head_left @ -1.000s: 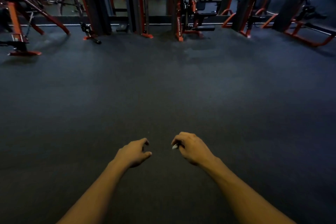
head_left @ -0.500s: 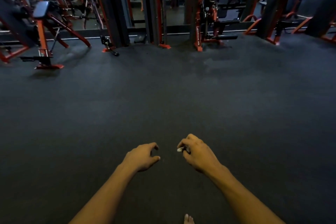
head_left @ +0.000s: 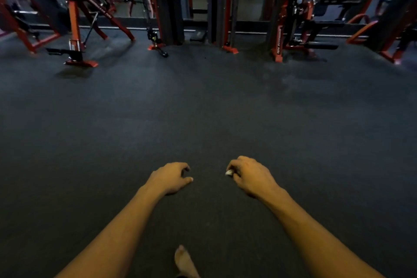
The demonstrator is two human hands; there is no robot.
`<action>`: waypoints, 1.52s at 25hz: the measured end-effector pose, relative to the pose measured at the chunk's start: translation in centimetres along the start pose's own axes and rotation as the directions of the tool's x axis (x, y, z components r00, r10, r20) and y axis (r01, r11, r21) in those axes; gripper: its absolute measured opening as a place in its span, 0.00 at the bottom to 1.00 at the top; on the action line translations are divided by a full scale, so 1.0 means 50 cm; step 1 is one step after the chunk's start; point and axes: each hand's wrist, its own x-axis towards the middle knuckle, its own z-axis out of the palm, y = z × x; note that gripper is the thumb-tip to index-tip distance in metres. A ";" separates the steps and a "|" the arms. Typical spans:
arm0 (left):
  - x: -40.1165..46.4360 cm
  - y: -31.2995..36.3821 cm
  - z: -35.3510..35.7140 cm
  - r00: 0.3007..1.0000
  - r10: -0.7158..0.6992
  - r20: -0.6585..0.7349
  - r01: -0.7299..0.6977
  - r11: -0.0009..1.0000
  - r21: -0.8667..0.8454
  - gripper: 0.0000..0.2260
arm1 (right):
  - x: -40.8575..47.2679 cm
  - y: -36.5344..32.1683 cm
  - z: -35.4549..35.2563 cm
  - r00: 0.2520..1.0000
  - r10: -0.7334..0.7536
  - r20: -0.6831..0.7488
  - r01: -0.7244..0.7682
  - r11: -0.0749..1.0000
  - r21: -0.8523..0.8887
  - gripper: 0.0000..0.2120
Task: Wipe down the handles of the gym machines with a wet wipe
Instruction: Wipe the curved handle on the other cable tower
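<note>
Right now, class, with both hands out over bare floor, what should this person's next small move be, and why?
Probably keep walking forward toward the cable handle lying on the floor at the machine's foot. The right hand pinches a small white wipe, the left hand holds nothing, and neither touches any handle; open floor separates them from the machines.

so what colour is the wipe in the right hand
White; a small bit of the wipe peeks from the right hand in the head view.

Two hands [head_left: 171, 178], one wipe [head_left: 229, 172], one foot [head_left: 185, 262].
</note>
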 end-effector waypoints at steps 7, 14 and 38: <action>0.343 -0.103 -0.183 0.998 0.008 -0.054 -0.011 0.998 -0.059 0.22 | 0.393 0.033 -0.074 0.997 0.061 0.049 -0.060 0.998 -0.022 0.05; 0.657 -0.098 -0.395 0.991 0.131 -0.036 -0.131 0.991 -0.012 0.22 | 0.696 0.085 -0.183 0.987 0.088 -0.134 -0.081 0.995 0.057 0.05; 1.893 0.048 -1.041 0.977 0.169 -0.130 -0.170 0.985 0.005 0.25 | 1.972 0.531 -0.596 0.991 -0.131 -0.031 0.121 0.967 -0.223 0.05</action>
